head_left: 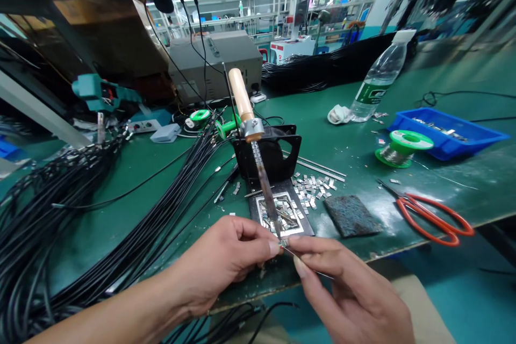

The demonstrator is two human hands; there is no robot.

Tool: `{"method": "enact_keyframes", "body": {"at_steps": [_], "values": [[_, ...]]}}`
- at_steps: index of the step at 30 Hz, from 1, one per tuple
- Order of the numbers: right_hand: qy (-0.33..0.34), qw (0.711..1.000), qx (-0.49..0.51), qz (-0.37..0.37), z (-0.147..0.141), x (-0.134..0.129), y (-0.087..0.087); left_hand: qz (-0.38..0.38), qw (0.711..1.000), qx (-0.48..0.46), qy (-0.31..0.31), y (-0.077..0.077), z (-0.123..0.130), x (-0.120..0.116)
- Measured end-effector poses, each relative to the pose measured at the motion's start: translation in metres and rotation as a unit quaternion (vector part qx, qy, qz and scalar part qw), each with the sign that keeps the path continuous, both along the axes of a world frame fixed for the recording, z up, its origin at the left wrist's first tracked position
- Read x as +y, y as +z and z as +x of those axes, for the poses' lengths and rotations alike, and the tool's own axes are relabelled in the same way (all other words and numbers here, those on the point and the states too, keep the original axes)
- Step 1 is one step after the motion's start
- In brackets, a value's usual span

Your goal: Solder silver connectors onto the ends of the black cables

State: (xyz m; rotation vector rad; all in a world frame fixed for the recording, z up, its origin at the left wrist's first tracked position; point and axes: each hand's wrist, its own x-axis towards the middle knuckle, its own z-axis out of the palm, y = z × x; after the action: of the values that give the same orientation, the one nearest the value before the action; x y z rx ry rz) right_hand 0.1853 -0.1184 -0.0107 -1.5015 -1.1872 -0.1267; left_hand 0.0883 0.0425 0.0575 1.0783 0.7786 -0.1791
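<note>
One green worktop [306, 118] spans the scene. At its near edge, the left hand [229, 255] and the right hand [355, 285] face each other, thumbs and forefingers pinching. A wooden-handled soldering iron [264, 177] slants down from the far side, its tip at the gap between them. There, pinched at the left fingertips, sits a tiny metal piece [284, 243]; thin wire [292, 252], pinched from the right, runs toward it.

The soldering iron [255, 145] has a smooth wooden handle [241, 95] and dull metal shaft [265, 184]; the water bottle [373, 90] is glossy plastic, the pad [351, 216] rough and matt.
</note>
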Motion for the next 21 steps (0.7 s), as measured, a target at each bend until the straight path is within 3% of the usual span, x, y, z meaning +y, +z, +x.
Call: {"method": "enact_keyframes", "body": {"at_steps": [21], "values": [[0.004,1.0,-0.023,-0.012,0.0037,0.0017,0.0058,0.028,0.999,-0.006,-0.019,-0.0018,-0.0005,0.0007]]}}
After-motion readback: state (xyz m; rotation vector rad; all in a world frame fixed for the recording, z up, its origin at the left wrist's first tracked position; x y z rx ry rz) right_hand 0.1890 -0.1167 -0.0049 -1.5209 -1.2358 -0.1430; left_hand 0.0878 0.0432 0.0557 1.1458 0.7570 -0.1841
